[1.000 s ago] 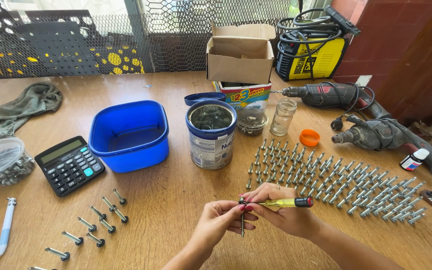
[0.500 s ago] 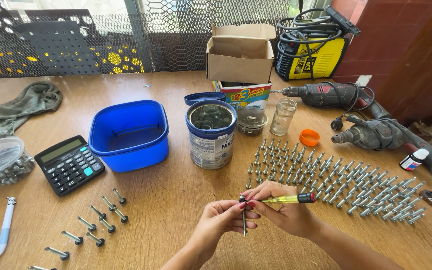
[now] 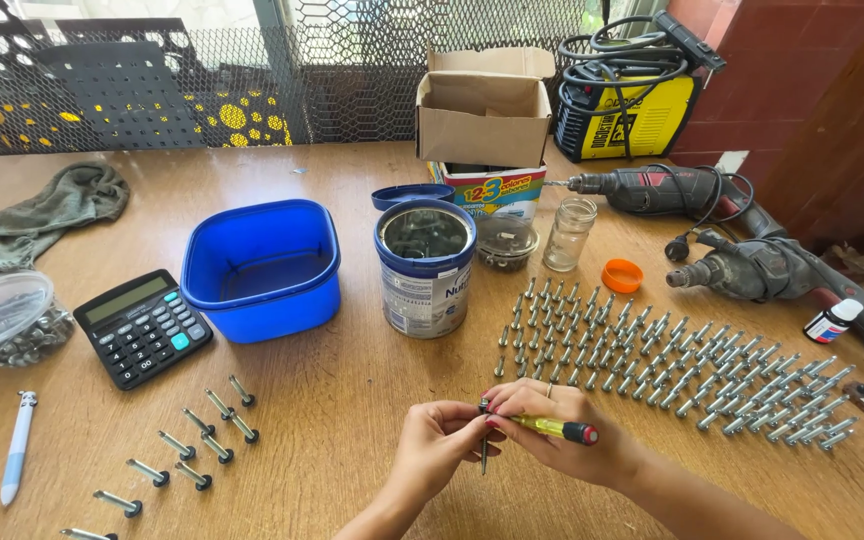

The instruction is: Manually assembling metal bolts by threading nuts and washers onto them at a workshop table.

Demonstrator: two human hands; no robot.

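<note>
L hand (image 3: 439, 440) pinching bolt (image 3: 484, 455), R hand (image 3: 562, 430) — yellow screwdriver (image 3: 552, 428)

I see a yellow screwdriver (image 3: 552, 428) with a red end cap. Behind it on the brown wooden tabletop (image 3: 352, 400) sit a blue tub (image 3: 260, 268), a black calculator (image 3: 144, 327), an orange lid (image 3: 622, 275) and grey bolts (image 3: 672, 365).
</note>
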